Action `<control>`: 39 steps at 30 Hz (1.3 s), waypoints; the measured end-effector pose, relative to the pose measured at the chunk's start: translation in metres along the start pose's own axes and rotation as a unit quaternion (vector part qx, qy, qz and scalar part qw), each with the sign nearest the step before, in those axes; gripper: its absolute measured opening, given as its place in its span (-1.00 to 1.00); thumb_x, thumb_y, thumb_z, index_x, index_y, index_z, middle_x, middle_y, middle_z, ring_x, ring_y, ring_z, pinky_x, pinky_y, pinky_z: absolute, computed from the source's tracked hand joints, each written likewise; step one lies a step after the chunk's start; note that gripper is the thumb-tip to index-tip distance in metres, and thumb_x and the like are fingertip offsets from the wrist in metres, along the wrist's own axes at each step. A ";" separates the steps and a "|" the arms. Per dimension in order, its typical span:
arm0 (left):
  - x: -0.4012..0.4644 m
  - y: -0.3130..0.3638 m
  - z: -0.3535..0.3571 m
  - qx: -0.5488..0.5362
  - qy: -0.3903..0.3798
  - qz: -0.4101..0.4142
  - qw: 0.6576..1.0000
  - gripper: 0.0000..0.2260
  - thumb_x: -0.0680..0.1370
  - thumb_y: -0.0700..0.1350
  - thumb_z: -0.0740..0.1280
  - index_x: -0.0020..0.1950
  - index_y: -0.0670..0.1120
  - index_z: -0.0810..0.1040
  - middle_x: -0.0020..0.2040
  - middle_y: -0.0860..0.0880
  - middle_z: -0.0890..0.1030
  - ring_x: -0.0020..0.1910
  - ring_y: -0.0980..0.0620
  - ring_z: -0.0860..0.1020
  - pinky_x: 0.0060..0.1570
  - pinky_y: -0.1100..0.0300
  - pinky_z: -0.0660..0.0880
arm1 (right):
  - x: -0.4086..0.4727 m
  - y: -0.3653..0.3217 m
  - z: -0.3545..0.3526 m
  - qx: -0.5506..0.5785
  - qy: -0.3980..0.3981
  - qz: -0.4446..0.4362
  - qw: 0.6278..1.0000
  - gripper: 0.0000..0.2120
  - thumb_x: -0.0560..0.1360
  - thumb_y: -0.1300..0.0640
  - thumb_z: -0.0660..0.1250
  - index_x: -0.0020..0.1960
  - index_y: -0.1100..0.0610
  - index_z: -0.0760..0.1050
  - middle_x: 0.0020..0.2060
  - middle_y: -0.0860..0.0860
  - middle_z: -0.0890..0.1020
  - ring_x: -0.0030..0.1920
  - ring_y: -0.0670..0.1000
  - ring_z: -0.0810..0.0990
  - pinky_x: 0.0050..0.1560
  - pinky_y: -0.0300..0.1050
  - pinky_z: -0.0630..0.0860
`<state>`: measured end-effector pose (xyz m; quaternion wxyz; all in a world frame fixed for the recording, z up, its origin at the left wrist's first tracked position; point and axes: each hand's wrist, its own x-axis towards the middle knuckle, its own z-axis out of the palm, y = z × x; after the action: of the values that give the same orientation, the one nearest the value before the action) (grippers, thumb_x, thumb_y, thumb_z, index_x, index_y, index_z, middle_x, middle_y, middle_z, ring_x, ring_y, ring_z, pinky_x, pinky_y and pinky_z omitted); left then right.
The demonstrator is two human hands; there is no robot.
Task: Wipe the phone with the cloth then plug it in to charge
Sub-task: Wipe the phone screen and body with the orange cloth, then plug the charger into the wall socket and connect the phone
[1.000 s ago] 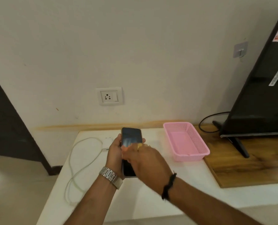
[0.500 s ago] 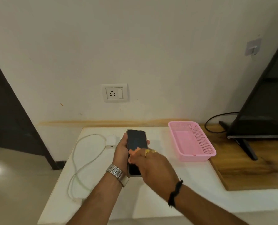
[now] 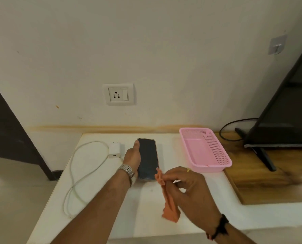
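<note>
Now phone left, cloth right.

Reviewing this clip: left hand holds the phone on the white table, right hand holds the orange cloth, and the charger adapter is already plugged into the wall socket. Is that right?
Not quite. The head view shows the wall socket empty; the charger adapter lies on the white table beside the phone. The left hand does hold the phone, and the right hand the orange cloth.

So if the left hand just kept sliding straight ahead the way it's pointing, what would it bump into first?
Probably nothing on the table: the left hand, holding the phone, points toward the wall, and the tabletop ahead looks bare. Depth is hard to judge.
</note>
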<state>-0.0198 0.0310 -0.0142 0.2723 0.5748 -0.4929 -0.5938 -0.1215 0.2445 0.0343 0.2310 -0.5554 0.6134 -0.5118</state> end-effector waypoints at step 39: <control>-0.019 0.041 0.010 0.178 -0.269 0.137 0.937 -0.83 0.46 -0.11 0.62 -0.04 -0.16 0.76 -0.16 -0.16 0.77 -0.26 -0.07 0.74 -0.28 0.10 0.70 | 0.019 0.053 0.003 0.215 0.065 0.294 0.929 -0.76 0.60 -0.06 0.38 0.09 0.06 0.71 -0.06 0.06 0.78 0.00 0.09 0.76 -0.12 -0.08 0.68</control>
<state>-0.0356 0.0357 0.0289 0.1016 0.3592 -0.7193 -0.5858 -0.1478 0.2188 -0.0084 0.4442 -0.2530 0.6383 -0.5755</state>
